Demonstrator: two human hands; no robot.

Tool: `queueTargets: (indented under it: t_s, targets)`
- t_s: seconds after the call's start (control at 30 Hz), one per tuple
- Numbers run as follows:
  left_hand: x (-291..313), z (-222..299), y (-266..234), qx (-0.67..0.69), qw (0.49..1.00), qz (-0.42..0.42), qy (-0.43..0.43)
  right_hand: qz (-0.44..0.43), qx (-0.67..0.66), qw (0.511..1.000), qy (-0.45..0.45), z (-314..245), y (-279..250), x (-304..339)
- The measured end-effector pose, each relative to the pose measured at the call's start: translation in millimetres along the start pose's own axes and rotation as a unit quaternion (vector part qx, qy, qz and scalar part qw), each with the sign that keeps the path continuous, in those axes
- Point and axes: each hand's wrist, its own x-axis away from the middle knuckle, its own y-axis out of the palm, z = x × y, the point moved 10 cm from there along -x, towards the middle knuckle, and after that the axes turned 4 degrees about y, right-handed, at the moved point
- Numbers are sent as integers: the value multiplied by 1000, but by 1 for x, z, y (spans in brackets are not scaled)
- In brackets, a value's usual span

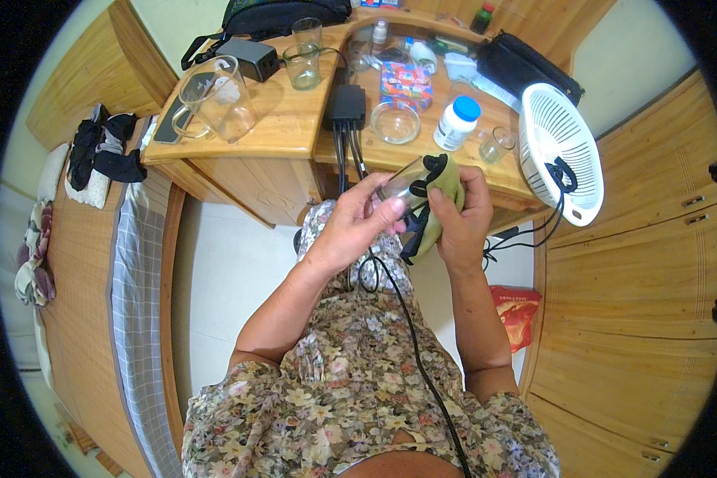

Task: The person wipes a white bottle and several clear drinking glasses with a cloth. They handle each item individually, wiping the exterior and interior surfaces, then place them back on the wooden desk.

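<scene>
In front of my lap, my left hand (352, 223) is closed around a small clear drinking glass (398, 183), tilted toward the right. My right hand (462, 227) grips an olive-green cloth (448, 185) with black edging. The cloth meets the glass's right end and covers its rim. Just beyond my hands on the wooden desk (287, 127) are a round glass bowl (395, 122), a white bottle with a blue cap (458, 123) and another small glass (496, 145). Whether any fingers reach inside the glass is hidden by the cloth.
Left on the desk stand a glass pitcher (219, 99), tumblers (302, 68) and a black box (251, 60). Cables run from a black adapter (346, 106) down past my lap. A white plastic basket (562, 151) sits at the desk's right edge. A bed (80, 271) lies left, wooden cabinets (629, 279) right.
</scene>
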Motion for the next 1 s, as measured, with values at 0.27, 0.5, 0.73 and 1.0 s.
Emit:
queueTargets:
  t_s: [0.27,0.5,0.73,1.0]
  targets:
    - [6,48,8,-228,933,81,266,38,25,999,-9,-1,-3,2]
    - [0,6,4,31,999,8,39,29,26,999,-22,-1,-4,4]
    - [9,49,13,-300,910,78,276,51,39,998,-15,-2,-4,5]
    - [-1,0,3,36,999,4,10,34,32,999,-23,-5,-6,5]
